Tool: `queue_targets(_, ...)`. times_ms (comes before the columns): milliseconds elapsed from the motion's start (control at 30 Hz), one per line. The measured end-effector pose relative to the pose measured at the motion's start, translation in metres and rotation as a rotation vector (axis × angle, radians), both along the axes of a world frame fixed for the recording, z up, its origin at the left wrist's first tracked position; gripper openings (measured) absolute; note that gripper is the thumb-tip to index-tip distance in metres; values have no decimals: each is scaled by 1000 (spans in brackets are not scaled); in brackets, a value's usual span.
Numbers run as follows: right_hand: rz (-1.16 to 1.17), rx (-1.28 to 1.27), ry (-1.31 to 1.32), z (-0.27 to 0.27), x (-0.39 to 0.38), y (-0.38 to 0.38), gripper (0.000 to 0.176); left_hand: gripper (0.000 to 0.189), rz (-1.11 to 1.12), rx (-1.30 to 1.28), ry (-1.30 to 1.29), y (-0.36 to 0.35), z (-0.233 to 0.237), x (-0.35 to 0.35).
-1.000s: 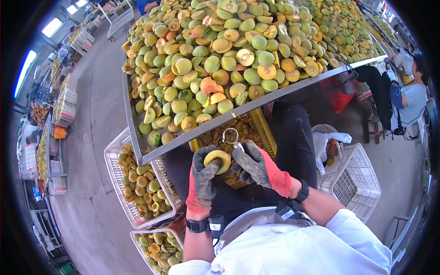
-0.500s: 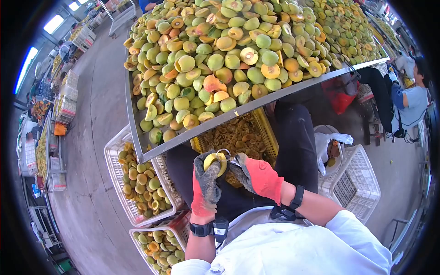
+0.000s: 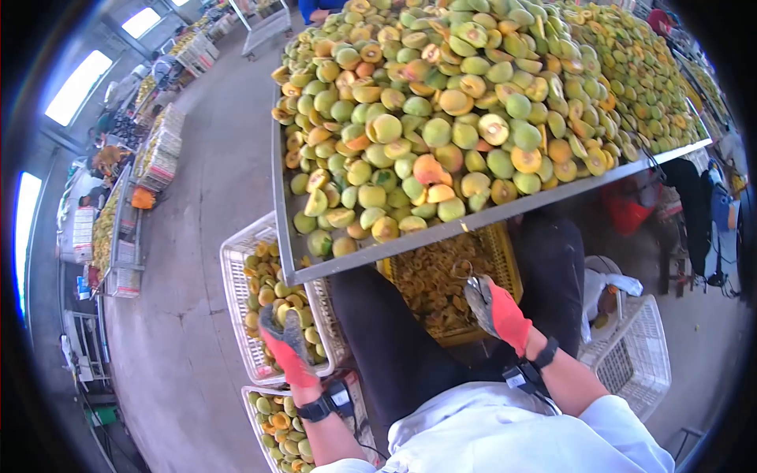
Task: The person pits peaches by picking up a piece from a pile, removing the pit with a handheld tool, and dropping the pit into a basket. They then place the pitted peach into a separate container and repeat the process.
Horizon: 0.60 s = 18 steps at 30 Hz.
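Note:
My left hand [image 3: 287, 345], in a red and grey glove, is over the white crate [image 3: 233, 303] of halved fruit on my left. Its fingers are stretched and apart, with no fruit seen in them. In my right hand [image 3: 502, 317], gloved the same way, is a small metal ring-ended tool [image 3: 471, 277], its loop pointing up and away from me. This hand hangs above the yellow crate [image 3: 514, 256] between my legs, which holds brownish scraps [image 3: 430, 280]. Halved green and orange fruit [image 3: 438, 132] lies heaped on the metal-edged table ahead.
The table's metal rim [image 3: 418, 240] crosses above my knees. A second crate of halves [image 3: 277, 426] stands at lower left. To my right are a white crate [image 3: 650, 339] and a bucket with a plastic bag [image 3: 623, 284]. A person [image 3: 721, 213] sits at far right.
My left hand has gone from beside the right hand to over the left crate, and the fruit piece it held has left it. My right hand keeps the ring tool. The view has shifted.

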State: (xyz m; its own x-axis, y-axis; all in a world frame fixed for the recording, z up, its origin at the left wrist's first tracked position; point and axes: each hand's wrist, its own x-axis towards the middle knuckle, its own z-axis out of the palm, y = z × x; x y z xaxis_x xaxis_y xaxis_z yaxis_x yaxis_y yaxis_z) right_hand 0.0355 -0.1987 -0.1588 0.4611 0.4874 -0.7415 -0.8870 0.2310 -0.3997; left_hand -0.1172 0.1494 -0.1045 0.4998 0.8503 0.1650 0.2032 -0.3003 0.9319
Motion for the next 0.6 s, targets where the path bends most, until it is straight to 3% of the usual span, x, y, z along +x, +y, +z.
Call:
queue_targets(33,8,14,-3,-3,-2,2,41,43,86,284,194,17,4,2)
queue_targets(133,-106,1,66,-10,-4,7,45,56,21,377,193,40,26,50)
queue_targets(200,-51,-22,32,-13,-3,7,47,51,-67,664,498,30,46,101)
queue_targets(300,-43,-47,58,2,-2,10,49,51,-106,652,639,66,3,166)
queue_targets(367,20,-64,49,-7,-3,2,45,55,103,158,615,80,-15,210)
queue_targets(467,-63,-26,11,-10,-6,-1,39,69,-10,192,803,89,-46,234)
queue_targets(500,-74,-30,18,-8,-6,-3,39,72,-64,97,592,93,-52,231)
queue_targets(533,-93,-11,13,-3,-6,-4,35,72,-77,98,600,83,-45,227)
queue_targets(600,-117,5,16,16,-6,-3,30,73,-407,457,631,52,-12,212)
